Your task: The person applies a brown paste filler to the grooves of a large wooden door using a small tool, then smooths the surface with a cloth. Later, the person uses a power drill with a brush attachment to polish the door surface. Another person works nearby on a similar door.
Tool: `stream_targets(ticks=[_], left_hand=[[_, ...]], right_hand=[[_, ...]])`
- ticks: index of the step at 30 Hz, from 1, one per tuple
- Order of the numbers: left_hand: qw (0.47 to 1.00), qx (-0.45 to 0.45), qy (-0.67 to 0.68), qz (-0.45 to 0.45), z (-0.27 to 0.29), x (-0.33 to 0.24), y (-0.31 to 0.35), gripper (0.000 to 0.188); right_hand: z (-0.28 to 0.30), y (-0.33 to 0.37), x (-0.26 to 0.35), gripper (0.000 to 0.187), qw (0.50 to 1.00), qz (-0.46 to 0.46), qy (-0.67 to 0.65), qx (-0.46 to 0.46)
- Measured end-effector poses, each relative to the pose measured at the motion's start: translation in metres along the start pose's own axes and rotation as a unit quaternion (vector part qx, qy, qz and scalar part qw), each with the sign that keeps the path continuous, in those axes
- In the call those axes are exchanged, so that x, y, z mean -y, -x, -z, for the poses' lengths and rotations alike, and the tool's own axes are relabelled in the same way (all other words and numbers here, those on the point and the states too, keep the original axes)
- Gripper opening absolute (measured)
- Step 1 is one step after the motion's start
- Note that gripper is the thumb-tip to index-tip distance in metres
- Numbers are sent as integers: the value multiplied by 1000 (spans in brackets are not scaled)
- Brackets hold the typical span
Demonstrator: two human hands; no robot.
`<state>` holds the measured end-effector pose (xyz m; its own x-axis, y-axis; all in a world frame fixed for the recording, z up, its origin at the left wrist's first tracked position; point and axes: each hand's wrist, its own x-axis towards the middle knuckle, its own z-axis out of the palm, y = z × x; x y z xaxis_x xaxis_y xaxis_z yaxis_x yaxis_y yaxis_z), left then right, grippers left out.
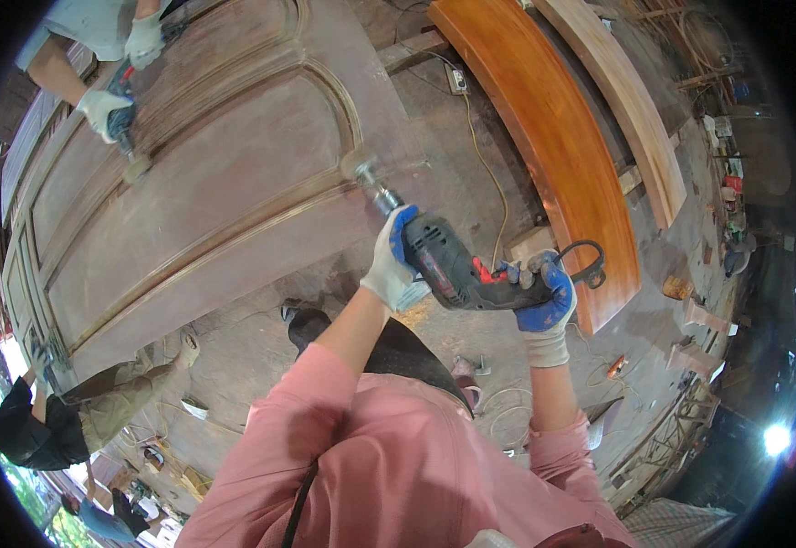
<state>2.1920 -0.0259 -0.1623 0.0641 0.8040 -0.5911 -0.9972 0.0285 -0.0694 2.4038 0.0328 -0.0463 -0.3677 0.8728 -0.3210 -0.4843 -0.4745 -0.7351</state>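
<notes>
Both my hands, in white gloves with blue palms, hold a black power drill [457, 265] with a red trigger. My left hand [392, 258] wraps the drill's front body just behind the metal chuck. At the rear handle, my right hand [546, 294] is closed, fingers near the trigger. A round sanding head [359, 164], blurred, sits on the drill's tip at the edge of a panelled wooden door [234, 164]. It is beside the corner of the door's curved moulding; whether it touches cannot be made out. A dark cord loops from the handle's end.
Across the door, a co-worker's gloved hands [106, 111] hold another drill [121, 128] on the moulding. Another person [47, 420] stands at the lower left. To the right lie a curved orange-varnished beam [544, 137] and a pale bare one [631, 100]. A cable [480, 155] trails from a socket.
</notes>
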Motion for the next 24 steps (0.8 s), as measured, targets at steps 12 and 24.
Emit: stream_targets(ticks=[12,24], left_hand=[[992,-28,94,-83,14,30,-32,31],[989,24,109,-94,-26,20,-32,22]], right_hand=[[-22,-56,51,18,984,-63,113,121],[-50,-79,70,18,976,-63,166,129]])
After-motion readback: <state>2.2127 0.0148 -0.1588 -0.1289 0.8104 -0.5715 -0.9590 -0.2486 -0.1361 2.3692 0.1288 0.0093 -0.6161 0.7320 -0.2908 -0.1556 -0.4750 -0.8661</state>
